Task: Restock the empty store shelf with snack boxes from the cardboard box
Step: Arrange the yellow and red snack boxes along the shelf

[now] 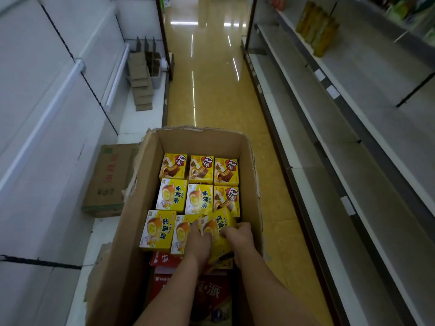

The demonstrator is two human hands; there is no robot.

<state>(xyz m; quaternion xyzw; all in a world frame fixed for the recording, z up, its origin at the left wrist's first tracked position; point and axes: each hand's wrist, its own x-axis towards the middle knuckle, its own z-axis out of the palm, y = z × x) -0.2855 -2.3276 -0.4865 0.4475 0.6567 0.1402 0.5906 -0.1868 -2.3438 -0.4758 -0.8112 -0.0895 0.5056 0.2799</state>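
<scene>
1. Yellow snack box (217, 228) sits tilted in the near right corner of the cardboard box (131, 208), lifted a bit above its neighbours. Your left hand (200, 241) lies along its left side w/ fingers on the face; your right hand (237, 234) curls round its right edge. So both grips are closed on that one box, none free.

2. Risk: it's tipped, not level. If one grip lets go early, the box probably pivots and drops back onto the row, denting corners.

3. Risk: it overlaps the yellow box just left of it (182, 234). Pull up at an angle and you could drag that one along or knock it skew.

4. Risk: right wrist is close to the carton's right wall. Wall edge looks torn and soft; catch it w/ your arm and the carton may shift or the flap fold in over the stock.

5. Red packs (164, 260) lie lower, under your forearms. Lean in and you prob. crush them.

6. Target looks like the bare shelves on the right (353, 161), well apart from the carton. That's a long swing w/ both hands; a loose hold mid-way means a drop on the glossy floor (207, 95).

7. Can't tell how firmly the left fingers wrap; its thumb is hidden. Check before lifting.
</scene>
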